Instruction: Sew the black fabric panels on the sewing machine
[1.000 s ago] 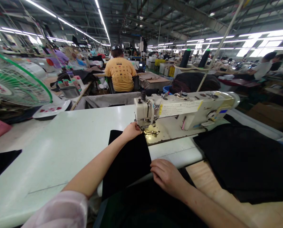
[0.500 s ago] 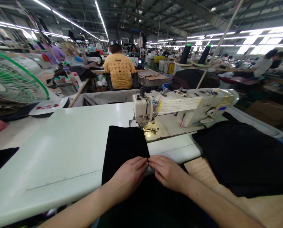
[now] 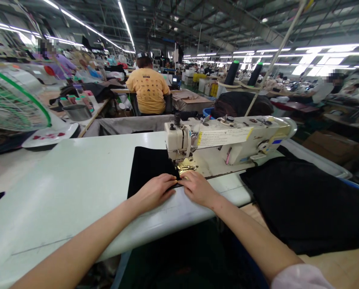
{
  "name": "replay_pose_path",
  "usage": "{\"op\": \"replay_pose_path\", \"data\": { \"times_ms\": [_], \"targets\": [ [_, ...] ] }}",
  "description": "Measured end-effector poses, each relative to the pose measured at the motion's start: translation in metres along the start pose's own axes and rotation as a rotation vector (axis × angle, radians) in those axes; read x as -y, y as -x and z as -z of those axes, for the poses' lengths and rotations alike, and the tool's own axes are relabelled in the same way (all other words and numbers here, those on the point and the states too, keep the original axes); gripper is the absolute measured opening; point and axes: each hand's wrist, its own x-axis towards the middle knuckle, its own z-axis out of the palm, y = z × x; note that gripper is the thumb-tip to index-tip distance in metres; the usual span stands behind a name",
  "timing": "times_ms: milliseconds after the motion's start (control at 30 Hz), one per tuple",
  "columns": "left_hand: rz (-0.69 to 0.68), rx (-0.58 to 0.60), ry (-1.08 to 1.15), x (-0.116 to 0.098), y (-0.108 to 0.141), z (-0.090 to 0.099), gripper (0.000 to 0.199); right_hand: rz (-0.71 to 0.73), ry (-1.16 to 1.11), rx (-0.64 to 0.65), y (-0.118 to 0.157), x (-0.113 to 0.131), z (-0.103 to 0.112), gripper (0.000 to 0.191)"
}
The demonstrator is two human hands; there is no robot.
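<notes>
At the front edge of the smooth pale-green bench (image 3: 101, 164): bare left hand (image 3: 155, 190) and bare right hand (image 3: 197, 188), nearly fingertip to fingertip at the near right corner of a flat matte black fabric panel (image 3: 151, 164). Grip of both: fingers bunched at the cloth edge; true pinch or flat press, cannot tell. Panel location: on the bench, mostly left of the hands, right edge beside the needle area of the off-white metal sewing machine (image 3: 221, 140). At right, loose black cloth stack (image 3: 302, 200) on a tan plywood surface (image 3: 351, 265).

Apparently edge guiding. To do well: hold light, even tension; square the right edge to the small gold-coloured metal fitting (image 3: 187, 167); flatten ripples; leave fingertips clear of the needle; avoid tugging, likely to skew the line.

Farther back: green-rimmed fan (image 3: 17, 102), dark thread cones (image 3: 231, 73), seated person in yellow T-shirt (image 3: 148, 90), back turned.
</notes>
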Motion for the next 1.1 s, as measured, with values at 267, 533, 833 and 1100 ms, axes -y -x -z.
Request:
{"op": "replay_pose_path", "data": {
  "times_ms": [267, 533, 833, 1100],
  "targets": [
    [-0.024, 0.002, -0.128, 0.040, -0.027, 0.006, 0.031, -0.117, 0.040, -0.006, -0.029, -0.016, -0.010, 0.026],
    [0.089, -0.035, -0.200, 0.048, -0.021, -0.007, 0.044, -0.285, -0.079, -0.219, 0.027, 0.005, 0.040, 0.031],
    [0.168, -0.051, -0.229, 0.073, -0.003, 0.005, 0.052, -0.882, 0.449, -0.051, 0.209, -0.086, 0.140, 0.039],
    [0.200, 0.002, -0.268, 0.078, 0.007, 0.025, 0.057, -0.860, 0.223, -0.135, 0.243, -0.093, 0.118, 0.026]
  ]
}}
